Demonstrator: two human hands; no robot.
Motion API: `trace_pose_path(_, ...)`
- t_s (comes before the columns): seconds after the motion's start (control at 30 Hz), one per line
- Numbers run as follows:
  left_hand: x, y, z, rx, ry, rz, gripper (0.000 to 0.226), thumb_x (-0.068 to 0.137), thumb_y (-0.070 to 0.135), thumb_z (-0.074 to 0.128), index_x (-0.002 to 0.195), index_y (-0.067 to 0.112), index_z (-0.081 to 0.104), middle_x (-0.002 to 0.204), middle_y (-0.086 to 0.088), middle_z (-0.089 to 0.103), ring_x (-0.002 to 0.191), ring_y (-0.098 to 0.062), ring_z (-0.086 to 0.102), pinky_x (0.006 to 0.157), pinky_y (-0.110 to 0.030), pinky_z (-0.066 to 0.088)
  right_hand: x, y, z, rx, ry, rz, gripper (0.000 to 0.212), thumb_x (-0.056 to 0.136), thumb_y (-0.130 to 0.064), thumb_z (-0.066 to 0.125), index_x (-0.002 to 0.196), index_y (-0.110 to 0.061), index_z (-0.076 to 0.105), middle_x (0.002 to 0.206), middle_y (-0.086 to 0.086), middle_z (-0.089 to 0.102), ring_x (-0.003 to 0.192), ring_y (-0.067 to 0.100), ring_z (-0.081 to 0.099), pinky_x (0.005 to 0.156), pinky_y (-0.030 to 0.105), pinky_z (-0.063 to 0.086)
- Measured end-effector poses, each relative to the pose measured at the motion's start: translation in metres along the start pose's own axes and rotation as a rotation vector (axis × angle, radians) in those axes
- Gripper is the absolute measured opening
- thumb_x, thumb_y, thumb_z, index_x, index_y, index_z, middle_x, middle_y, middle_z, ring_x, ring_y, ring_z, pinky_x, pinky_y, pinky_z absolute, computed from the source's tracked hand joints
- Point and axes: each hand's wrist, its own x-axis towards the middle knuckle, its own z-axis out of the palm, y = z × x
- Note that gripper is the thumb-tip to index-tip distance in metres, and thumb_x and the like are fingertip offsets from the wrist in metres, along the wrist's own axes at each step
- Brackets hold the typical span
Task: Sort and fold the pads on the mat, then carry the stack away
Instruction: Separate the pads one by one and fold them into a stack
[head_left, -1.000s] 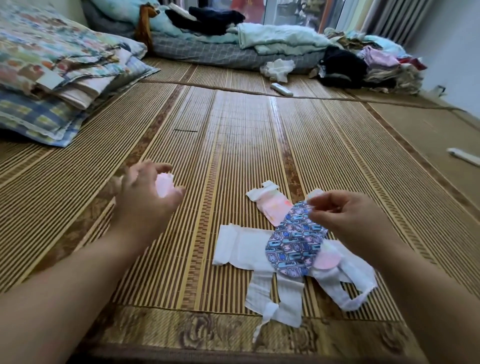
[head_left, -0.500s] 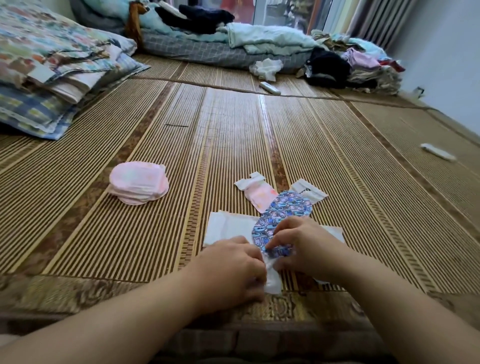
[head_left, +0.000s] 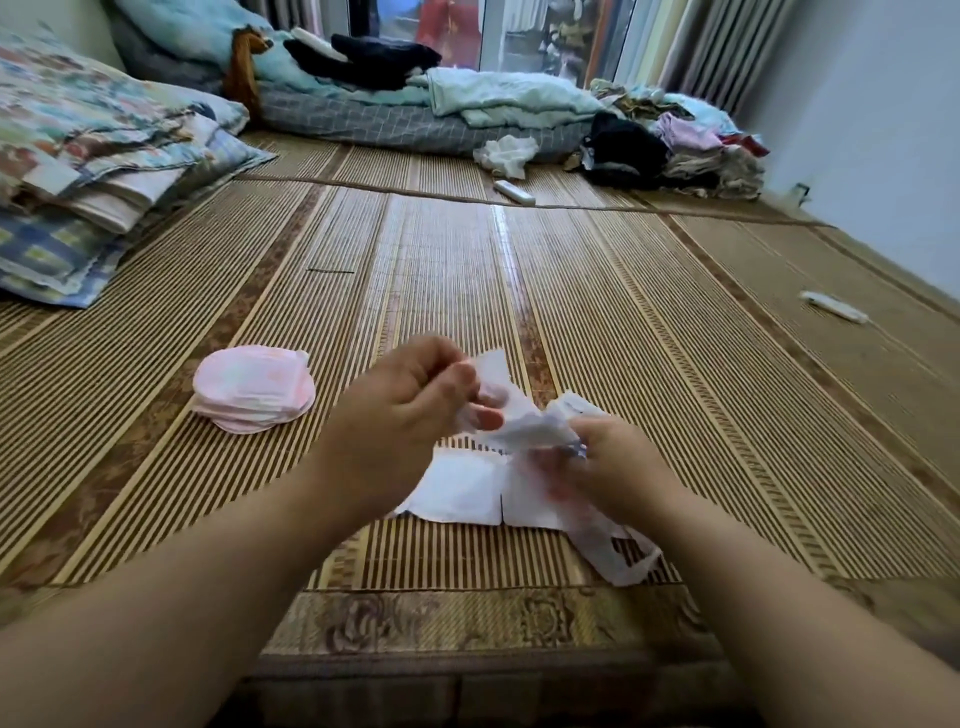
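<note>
Pads are being sorted on a woven mat (head_left: 467, 270), which is being flanked on the left by folded bedding (head_left: 104, 171). Near the front edge, white pads (head_left: 462, 488) are being left lying flat and unfolded, touching one another, with a loose white strip (head_left: 618, 551) trailing off to the right. Well apart to the left, the pink stack (head_left: 254, 389) is being left alone on the mat, where a second ago a pad was being added to it by the left hand (head_left: 400, 415). Just above the white pads, one crumpled pad (head_left: 524, 426) is being held up between both hands; half a second ago it was being pressed low against the mat, so it is being judged as lifted for folding. Its patterned face is probably being turned away, though blur is making that uncertain. It is being pinched at its far end by the left hand and gripped at its near end by the right hand (head_left: 613, 467), fingers curled. The white ones are being kept waiting.
</note>
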Motion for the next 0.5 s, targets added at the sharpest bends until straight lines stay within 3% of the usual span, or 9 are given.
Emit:
trace_pose_path(0.07,0.005,0.008,-0.012,-0.266,0.062,-0.083,0.018,0.095,0.021,0.045,0.083,0.016,0.058,0.088,-0.008,0.074,0.08,-0.026,0.073,0.068,-0.031,0.059,0.003,0.004,-0.005,0.128,0.031,0.098,0.019,0.087,-0.027,0.061,0.07,-0.025,0.068,0.063,-0.005,0.065,0.051,0.002,0.053,0.045,0.014,0.04)
trace_pose_path(0.13,0.009,0.011,-0.026,-0.465,0.155,-0.157,0.016,0.095,0.022,0.044,0.088,0.018,0.058,0.087,-0.009,0.075,0.081,-0.029,0.072,0.063,-0.032,0.059,0.006,0.007,-0.013,0.238,0.065,0.128,0.022,0.086,-0.031,0.063,0.072,-0.015,0.068,0.061,0.001,0.063,0.049,0.007,0.05,0.048,0.022,0.042)
trace_pose_path(0.23,0.016,0.006,-0.046,-0.686,0.301,-0.242,0.012,0.098,0.02,0.041,0.099,0.014,0.052,0.08,-0.009,0.074,0.073,-0.025,0.072,0.057,-0.031,0.058,0.009,0.008,-0.034,0.406,0.125,0.116,0.017,0.082,-0.023,0.068,0.071,-0.011,0.066,0.059,-0.001,0.06,0.049,0.006,0.051,0.046,0.016,0.043)
trace_pose_path(0.3,0.017,0.0,-0.058,-0.778,0.378,-0.311,0.019,0.098,0.021,0.041,0.109,0.008,0.05,0.085,-0.012,0.071,0.071,-0.022,0.072,0.058,-0.032,0.058,0.008,0.007,-0.05,0.57,0.047,0.106,0.011,0.082,-0.02,0.069,0.073,-0.015,0.069,0.063,-0.002,0.066,0.056,0.009,0.061,0.048,0.017,0.047)
trace_pose_path(0.4,0.01,-0.012,-0.073,-0.671,0.393,-0.503,0.028,0.098,0.023,0.043,0.113,0.003,0.054,0.096,-0.014,0.069,0.069,-0.018,0.073,0.052,-0.027,0.057,0.004,0.007,-0.066,0.746,-0.145,0.155,0.004,0.077,-0.022,0.072,0.076,-0.018,0.073,0.07,0.001,0.07,0.06,0.017,0.066,0.049,0.024,0.052)
trace_pose_path(0.5,-0.001,-0.025,-0.078,-0.458,0.316,-0.717,0.025,0.097,0.022,0.044,0.107,0.003,0.059,0.073,-0.011,0.074,0.055,-0.016,0.068,0.042,-0.024,0.054,0.003,0.008,-0.062,0.668,-0.191,0.27,0.005,0.077,-0.021,0.073,0.076,-0.016,0.073,0.064,0.002,0.069,0.049,0.013,0.061,0.043,0.023,0.049)
